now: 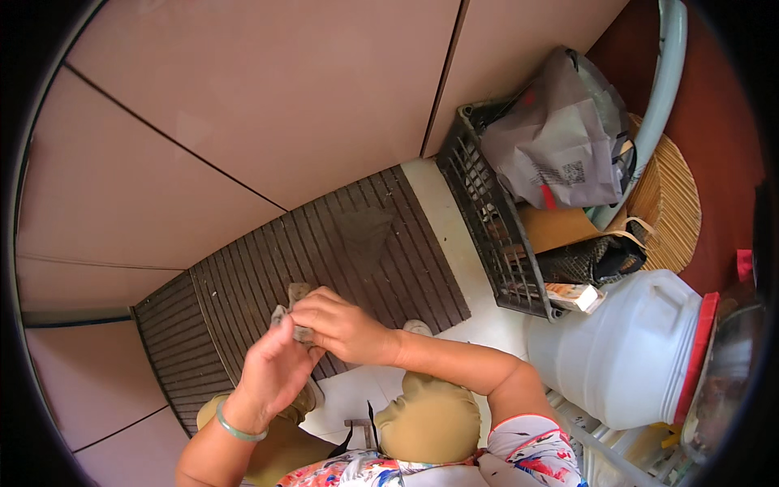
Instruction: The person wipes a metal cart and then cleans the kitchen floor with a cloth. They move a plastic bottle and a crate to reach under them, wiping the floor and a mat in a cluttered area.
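A small crumpled grey cloth (pixel 298 293) is bunched between my two hands, above a dark ribbed mat. My right hand (pixel 348 329) grips it from the right, fingers bent over it. From the lower left, my left hand (pixel 274 368) meets the right one and pinches the cloth's near side; its fingertips are partly hidden. A pale green bangle (pixel 240 425) circles my left wrist. Below the hands are my knees in khaki trousers (pixel 435 420).
Pinkish panels (pixel 255 91) rise beyond the ribbed mat (pixel 316 243). At right stands a black plastic crate (pixel 508 243) holding a grey bag (pixel 560 146), a paper bag and a small box. Nearer are a white plastic barrel (pixel 614 347) with a red lid and a woven fan (pixel 669 207).
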Demonstrator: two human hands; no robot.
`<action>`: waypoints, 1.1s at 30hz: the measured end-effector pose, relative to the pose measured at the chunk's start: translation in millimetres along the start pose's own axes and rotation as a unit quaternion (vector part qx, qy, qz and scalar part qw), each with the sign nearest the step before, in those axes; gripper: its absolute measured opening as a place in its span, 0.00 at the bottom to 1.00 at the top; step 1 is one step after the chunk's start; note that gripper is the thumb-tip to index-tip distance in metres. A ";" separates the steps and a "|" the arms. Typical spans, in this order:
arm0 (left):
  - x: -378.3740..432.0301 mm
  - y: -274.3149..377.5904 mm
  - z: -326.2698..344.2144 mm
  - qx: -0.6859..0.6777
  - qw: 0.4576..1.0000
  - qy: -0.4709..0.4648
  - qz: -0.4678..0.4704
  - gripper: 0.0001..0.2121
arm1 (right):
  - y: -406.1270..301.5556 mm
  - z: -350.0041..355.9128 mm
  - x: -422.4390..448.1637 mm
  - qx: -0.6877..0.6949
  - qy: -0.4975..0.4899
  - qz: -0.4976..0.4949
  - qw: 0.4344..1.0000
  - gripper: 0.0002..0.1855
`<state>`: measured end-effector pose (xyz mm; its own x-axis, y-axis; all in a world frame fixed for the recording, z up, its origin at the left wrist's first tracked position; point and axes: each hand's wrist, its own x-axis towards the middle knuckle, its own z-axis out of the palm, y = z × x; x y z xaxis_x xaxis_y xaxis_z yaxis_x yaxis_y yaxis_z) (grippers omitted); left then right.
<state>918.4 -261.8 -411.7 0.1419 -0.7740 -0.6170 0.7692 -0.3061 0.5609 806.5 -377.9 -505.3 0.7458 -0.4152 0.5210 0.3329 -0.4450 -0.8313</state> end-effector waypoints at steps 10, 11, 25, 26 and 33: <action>70.5 5.3 -40.8 0.379 0.910 0.015 -0.170 0.31 | 137.1 -100.6 -169.8 -0.001 0.324 0.536 0.779 0.19; 97.0 -1.5 -48.4 0.421 0.888 0.026 -0.181 0.32 | 139.3 -107.1 -173.9 0.002 0.339 0.529 0.778 0.18; 336.4 -104.6 -99.7 0.818 0.568 -0.011 0.097 0.27 | 266.9 -191.0 -81.7 -0.348 0.212 0.279 0.870 0.18; 328.1 -94.1 -106.8 0.793 0.597 -0.028 0.115 0.26 | 293.5 -193.4 -63.5 -0.381 0.193 0.248 0.869 0.19; 163.9 14.5 -61.4 0.723 0.676 -0.125 0.073 0.20 | 375.4 -157.3 -39.5 -0.457 0.079 0.403 0.789 0.24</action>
<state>991.0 -359.1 -538.6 -0.0989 -0.8685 -0.4856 -0.6795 -0.2976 0.6706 811.2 -653.4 -807.5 0.3978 -0.9170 -0.0290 -0.8217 -0.3421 -0.4559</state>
